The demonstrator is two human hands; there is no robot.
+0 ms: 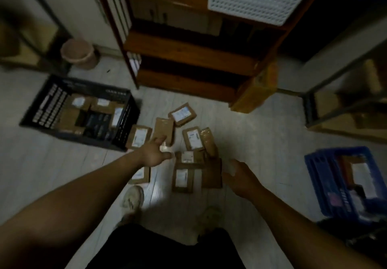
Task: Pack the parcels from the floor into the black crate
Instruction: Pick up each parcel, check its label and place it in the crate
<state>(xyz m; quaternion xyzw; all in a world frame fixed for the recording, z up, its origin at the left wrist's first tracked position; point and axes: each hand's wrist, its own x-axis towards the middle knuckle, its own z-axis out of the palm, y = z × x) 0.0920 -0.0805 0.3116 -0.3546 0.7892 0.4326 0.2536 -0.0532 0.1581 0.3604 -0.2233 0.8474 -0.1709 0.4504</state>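
Left hand, right hand open, empty near parcels; we should pinch one by its edges; lay it flat in black crate.

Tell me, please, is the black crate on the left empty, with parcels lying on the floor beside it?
Not empty: the head view shows the black crate on the left holding several parcels, with others on the floor beside it.
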